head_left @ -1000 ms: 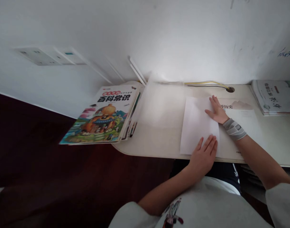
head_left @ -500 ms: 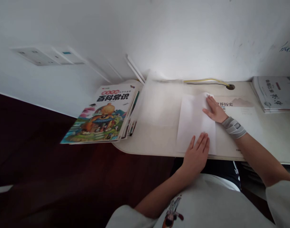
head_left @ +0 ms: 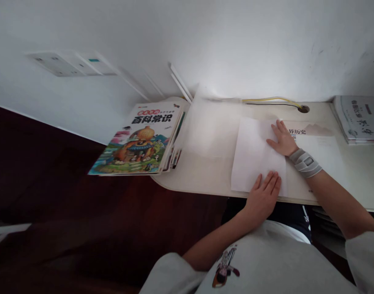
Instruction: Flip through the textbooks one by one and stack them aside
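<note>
A white sheet of paper (head_left: 254,155) lies flat on the pale desk (head_left: 205,179), partly over a white book with Chinese print (head_left: 315,143). My left hand (head_left: 264,196) rests at the sheet's near edge, fingers stretched out flat on it. My right hand (head_left: 281,139) lies flat on the sheet's far right corner, fingers extended, a grey band on the wrist. Neither hand holds anything.
A stack of colourful picture books (head_left: 138,143) overhangs the desk's left end. More books (head_left: 358,120) sit at the right. A yellow cable (head_left: 272,100) runs along the wall into a desk hole (head_left: 303,109). White strips (head_left: 180,83) lean against the wall.
The sheet's far corner, slightly lifted half a second ago, now lies flat under my right hand. Both hands stay pressed on the paper; the view shifted a little.
</note>
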